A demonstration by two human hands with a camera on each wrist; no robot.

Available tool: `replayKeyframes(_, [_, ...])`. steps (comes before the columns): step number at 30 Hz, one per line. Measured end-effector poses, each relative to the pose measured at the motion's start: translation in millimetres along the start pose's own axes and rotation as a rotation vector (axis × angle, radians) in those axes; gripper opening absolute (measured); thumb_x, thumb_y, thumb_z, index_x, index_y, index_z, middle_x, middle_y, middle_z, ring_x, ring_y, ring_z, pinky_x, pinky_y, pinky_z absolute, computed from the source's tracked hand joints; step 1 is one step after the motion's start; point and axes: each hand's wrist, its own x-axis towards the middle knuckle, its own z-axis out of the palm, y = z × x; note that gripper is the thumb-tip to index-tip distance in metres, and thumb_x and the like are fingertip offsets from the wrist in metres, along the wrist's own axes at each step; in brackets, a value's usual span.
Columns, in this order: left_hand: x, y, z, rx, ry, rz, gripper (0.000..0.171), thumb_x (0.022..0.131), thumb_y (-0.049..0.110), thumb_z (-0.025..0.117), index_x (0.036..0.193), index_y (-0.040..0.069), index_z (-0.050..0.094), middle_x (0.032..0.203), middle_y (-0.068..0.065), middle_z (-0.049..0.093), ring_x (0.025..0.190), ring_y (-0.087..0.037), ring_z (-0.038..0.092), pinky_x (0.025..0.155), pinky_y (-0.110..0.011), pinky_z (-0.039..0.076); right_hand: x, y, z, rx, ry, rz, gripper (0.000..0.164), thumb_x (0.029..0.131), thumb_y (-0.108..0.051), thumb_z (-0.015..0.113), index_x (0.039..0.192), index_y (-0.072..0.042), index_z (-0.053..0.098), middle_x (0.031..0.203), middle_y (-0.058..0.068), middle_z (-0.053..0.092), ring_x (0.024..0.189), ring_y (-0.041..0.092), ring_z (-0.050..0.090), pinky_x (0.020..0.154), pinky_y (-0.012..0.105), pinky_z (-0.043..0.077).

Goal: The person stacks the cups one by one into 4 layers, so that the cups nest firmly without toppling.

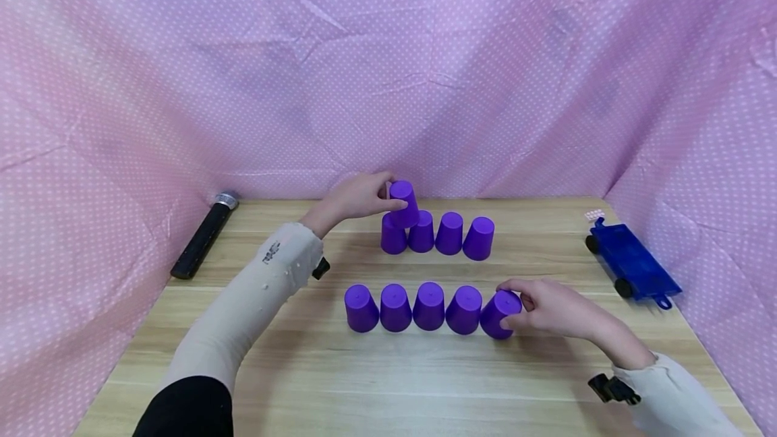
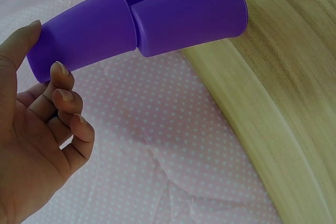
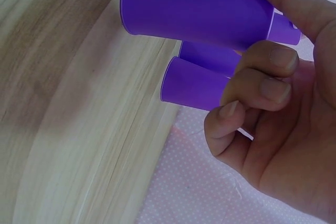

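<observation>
My left hand [image 1: 361,195] pinches an upside-down purple cup [image 2: 84,35] between thumb and fingers. In the head view this cup overlaps the two leftmost cups of the back row; its rim meets the top of a lower cup [image 2: 191,17] in the left wrist view. That back row holds several purple cups [image 1: 450,233], all upside down. Nearer the front stands another row of several inverted purple cups [image 1: 429,306]. At its right end my right hand [image 1: 549,309] grips the last cup [image 3: 197,9], thumb and fingers on its opposite sides.
A black microphone [image 1: 203,236] lies at the table's left edge. On the right sits a blue wheeled toy trailer [image 1: 637,261], with a small pink-and-white dotted piece [image 1: 594,215] behind it. Pink dotted cloth [image 1: 388,73] hangs around the wooden table [image 1: 388,390].
</observation>
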Motion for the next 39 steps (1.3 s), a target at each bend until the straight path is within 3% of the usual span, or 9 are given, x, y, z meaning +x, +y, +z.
replayKeyframes(39, [7.6,-0.8,3.6,-0.038,-0.003,-0.003,0.055,0.089,0.059,0.066,0.125,0.018,0.059,0.094,0.001,0.066,0.081,-0.017,0.063,0.069,-0.032,0.051,-0.3,0.4,0.3,0.015,-0.011,0.003,0.057,0.082,-0.047,0.079,0.127,-0.015,0.065,0.074,-0.010,0.057,0.065,0.004,0.048,0.055,0.023,0.040])
